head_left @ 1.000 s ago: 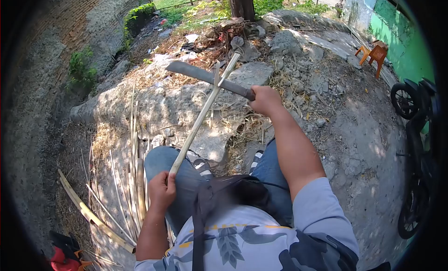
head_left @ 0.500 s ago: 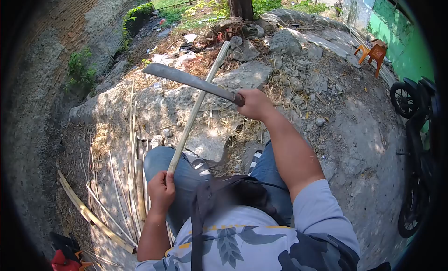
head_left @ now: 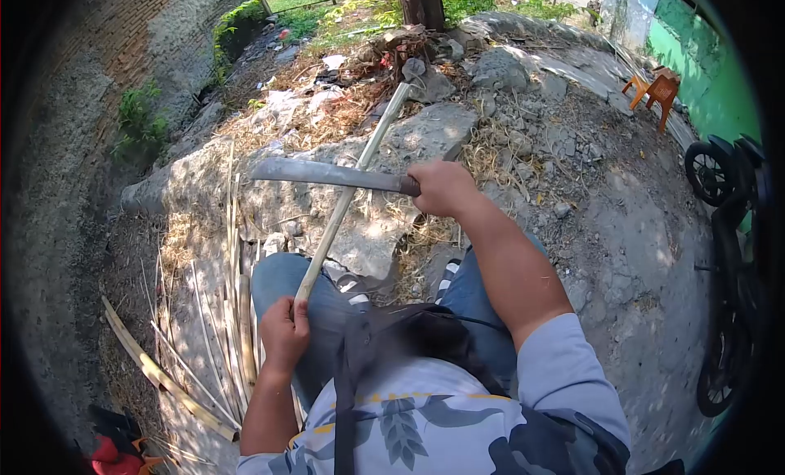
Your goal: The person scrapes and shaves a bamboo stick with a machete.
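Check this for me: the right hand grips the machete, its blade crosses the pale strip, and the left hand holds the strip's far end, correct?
Not quite: the head view shows the left hand holding the pale strip by its near end, not its far end. The rest stands.

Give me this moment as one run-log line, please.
left hand: holds pale strip | right hand: grips machete | machete: crosses pale strip, contact unclear

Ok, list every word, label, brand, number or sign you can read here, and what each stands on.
No readable text anywhere.
Shirt: yellow marks, possibly lettering, too blurred and cut off to read.
Machete and wooden strip: no lettering can be made out.
Motorbike: too dark to read any badge.
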The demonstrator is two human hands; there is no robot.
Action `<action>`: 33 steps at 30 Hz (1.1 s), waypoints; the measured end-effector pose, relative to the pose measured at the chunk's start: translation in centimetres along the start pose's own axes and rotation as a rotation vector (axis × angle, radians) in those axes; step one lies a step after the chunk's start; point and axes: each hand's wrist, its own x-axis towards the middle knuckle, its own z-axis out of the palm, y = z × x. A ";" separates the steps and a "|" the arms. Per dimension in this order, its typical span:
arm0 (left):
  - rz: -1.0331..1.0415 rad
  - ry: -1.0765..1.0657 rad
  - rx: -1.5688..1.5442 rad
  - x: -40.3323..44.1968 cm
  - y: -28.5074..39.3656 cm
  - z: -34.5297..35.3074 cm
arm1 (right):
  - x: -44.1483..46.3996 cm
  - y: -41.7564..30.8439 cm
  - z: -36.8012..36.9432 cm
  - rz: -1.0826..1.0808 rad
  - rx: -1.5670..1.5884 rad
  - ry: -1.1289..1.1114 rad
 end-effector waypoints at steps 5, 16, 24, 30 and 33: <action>-0.042 0.000 0.008 0.0 1.0 -0.1 | -0.8 -4.1 0.9 -0.216 -0.087 -0.078; 0.005 0.013 -0.022 0.1 0.1 0.3 | 0.4 0.7 -0.6 0.156 0.062 0.007; 0.019 0.012 0.034 -0.1 0.4 0.1 | -1.0 -5.0 -0.4 -0.163 -0.079 -0.180; -0.023 -0.002 -0.036 0.0 0.7 0.0 | 0.4 -0.9 0.0 0.026 0.017 -0.081; 0.015 0.020 -0.009 0.1 0.5 0.3 | 0.1 -1.0 -0.3 0.063 -0.012 -0.052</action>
